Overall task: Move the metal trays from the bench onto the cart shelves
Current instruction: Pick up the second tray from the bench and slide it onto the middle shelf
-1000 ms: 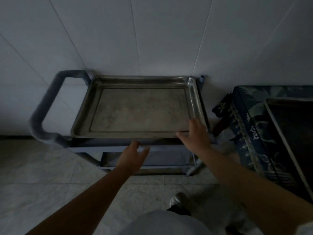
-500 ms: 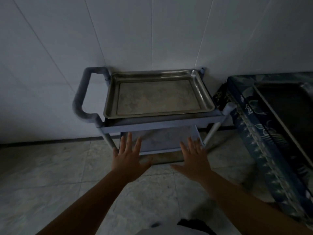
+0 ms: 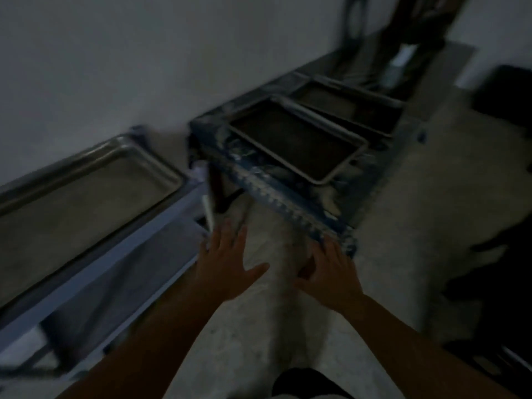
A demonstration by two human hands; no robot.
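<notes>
Now both hands, left hand (image 3: 227,262) and right hand (image 3: 328,270), have left the cart's tray (image 3: 77,185), spread wide and empty, nearing the worktop (image 3: 288,203) tray (image 3: 296,142).

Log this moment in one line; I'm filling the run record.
left hand open, empty | right hand open, empty | one tray on cart | nearest tray on bench

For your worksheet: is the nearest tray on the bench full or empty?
Empty: the tray shows only its bare dark bottom.

A cloth-covered bench (image 3: 288,194) carries two metal trays (image 3: 296,139); the cart (image 3: 121,249) holds one tray (image 3: 72,185).
</notes>
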